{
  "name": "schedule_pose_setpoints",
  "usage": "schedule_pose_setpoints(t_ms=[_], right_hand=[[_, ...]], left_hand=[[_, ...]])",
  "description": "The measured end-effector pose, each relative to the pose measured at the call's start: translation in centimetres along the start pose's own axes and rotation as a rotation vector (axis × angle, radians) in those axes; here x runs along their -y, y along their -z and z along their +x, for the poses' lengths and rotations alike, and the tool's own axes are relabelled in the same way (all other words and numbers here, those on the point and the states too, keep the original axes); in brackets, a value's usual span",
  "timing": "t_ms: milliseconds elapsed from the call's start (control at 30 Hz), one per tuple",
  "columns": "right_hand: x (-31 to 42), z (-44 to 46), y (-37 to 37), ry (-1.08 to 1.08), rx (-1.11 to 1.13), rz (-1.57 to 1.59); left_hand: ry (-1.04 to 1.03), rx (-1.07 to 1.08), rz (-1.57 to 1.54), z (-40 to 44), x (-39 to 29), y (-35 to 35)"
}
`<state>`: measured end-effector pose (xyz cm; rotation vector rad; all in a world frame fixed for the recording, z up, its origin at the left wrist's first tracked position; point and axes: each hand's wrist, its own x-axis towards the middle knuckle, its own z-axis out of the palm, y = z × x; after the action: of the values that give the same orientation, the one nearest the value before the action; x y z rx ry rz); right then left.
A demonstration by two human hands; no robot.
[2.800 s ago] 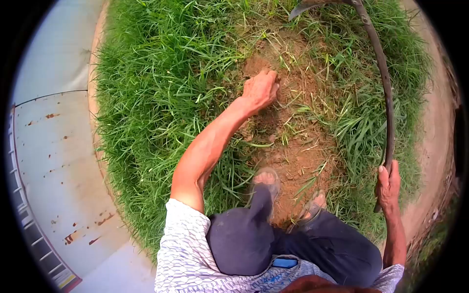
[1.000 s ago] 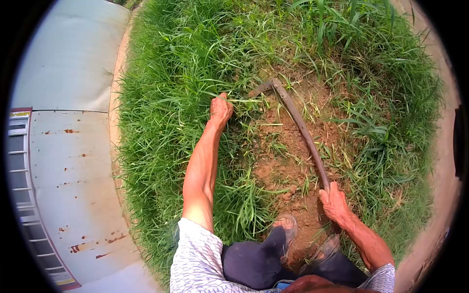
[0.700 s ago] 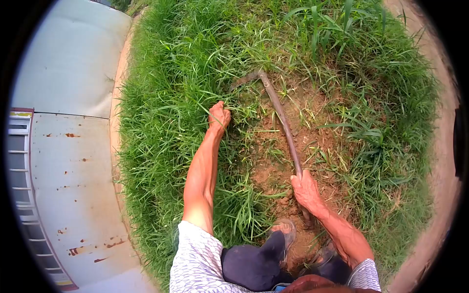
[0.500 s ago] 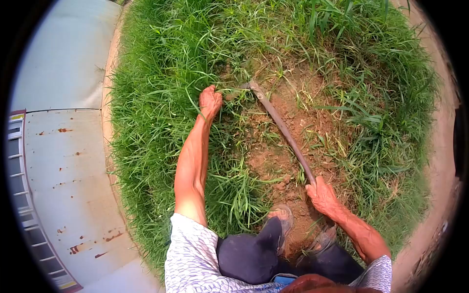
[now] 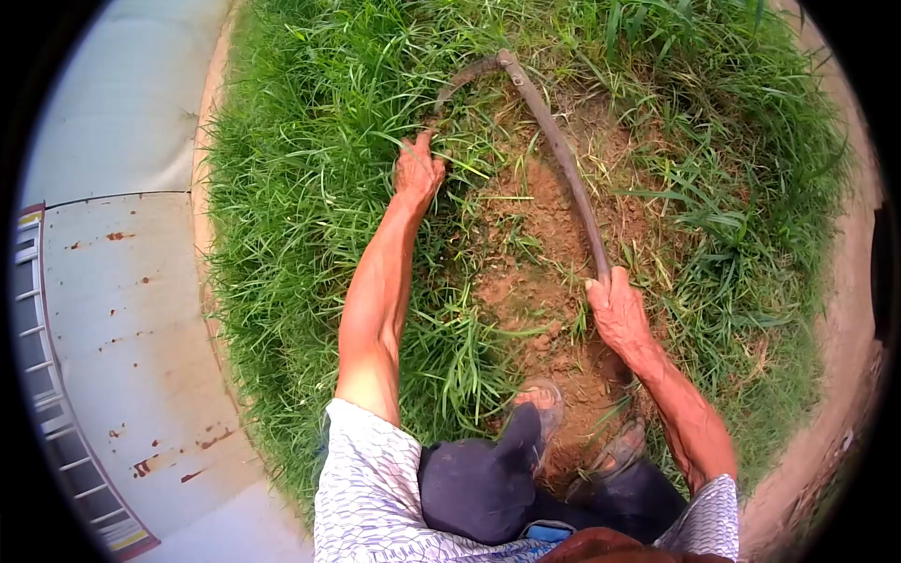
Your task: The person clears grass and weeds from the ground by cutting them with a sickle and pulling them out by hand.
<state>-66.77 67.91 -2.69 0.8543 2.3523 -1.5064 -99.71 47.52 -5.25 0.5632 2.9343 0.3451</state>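
Observation:
My right hand [image 5: 619, 308] is wrapped around the lower end of a sickle's long, curved wooden handle [image 5: 566, 159]. At the handle's far end, the sickle's curved blade [image 5: 466, 77] points left, its tip reaching the edge of the tall green grass [image 5: 319, 188]. Just below that tip, my left hand [image 5: 419, 174] reaches into the grass with its fingers stretched out and apart. Grass blades partly cover the fingertips, and no bunch shows in the hand.
Bare reddish soil [image 5: 526, 225] with cut stalks lies between my feet and the blade. Grass [image 5: 751, 244] also stands on the right. A rusty pale metal sheet [image 5: 122, 310] and a ladder-like frame [image 5: 38, 347] lie left. A dirt path [image 5: 835, 310] curves along the right.
My right hand has pushed the sickle up and forward, so its blade now shows beyond my left hand. The left hand has shifted slightly forward and right, its closed fingers now spread.

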Motion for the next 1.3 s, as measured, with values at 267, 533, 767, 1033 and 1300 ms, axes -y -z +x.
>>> schedule_pose_setpoints(t_ms=[267, 533, 767, 1033, 1300], right_hand=[[-6.1, -8.7, 3.7, -0.115, 0.24, -0.095], [-0.5, -0.4, 2.6, -0.002, -0.124, 0.047], [-1.6, -1.6, 0.0, -0.136, 0.048, -0.06], [-0.2, 0.4, -1.4, -0.065, -0.112, 0.049], [-3.7, -0.4, -2.5, 0.235, -0.097, -0.265]], left_hand=[[0.131, 0.03, -0.638, 0.7, 3.8, -1.8], [-0.22, 0.102, -0.272, -1.9, -3.8, -0.9], [0.076, -0.046, -0.092, 4.3, -2.2, -1.6], [0.134, -0.105, -0.337, 5.6, -4.5, -2.5], [0.144, -0.055, -0.355, 7.4, -2.0, -3.6]])
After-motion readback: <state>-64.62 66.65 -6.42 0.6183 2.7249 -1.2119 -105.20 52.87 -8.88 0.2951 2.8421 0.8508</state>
